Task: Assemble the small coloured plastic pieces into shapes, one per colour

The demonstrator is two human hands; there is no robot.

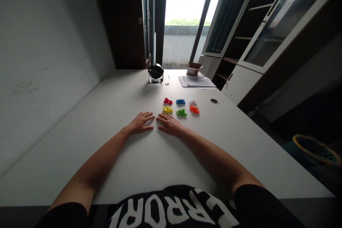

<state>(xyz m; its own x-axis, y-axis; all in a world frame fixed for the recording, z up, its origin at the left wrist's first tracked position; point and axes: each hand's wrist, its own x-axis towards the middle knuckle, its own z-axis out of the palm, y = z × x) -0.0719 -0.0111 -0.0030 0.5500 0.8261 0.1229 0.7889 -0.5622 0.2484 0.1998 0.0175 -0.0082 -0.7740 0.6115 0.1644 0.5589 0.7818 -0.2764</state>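
My left hand (140, 122) and my right hand (169, 124) lie flat, palms down, side by side on the white table (107, 114), fingers stretched out and holding nothing. Just beyond my right hand sit small plastic toy pieces in two rows: a yellow one (167, 110), a green one (181, 113) and an orange one (195, 110) in front, a red one (167, 101), a blue one (180, 101) and a white one (192, 103) behind. The yellow piece is nearest my right fingertips.
At the table's far end stand a small black round device (155, 73), a stack of papers (196, 81) and a small open cardboard box (194, 68). A cable hole (214, 101) is right of the toys. A wall runs along the left, cabinets on the right.
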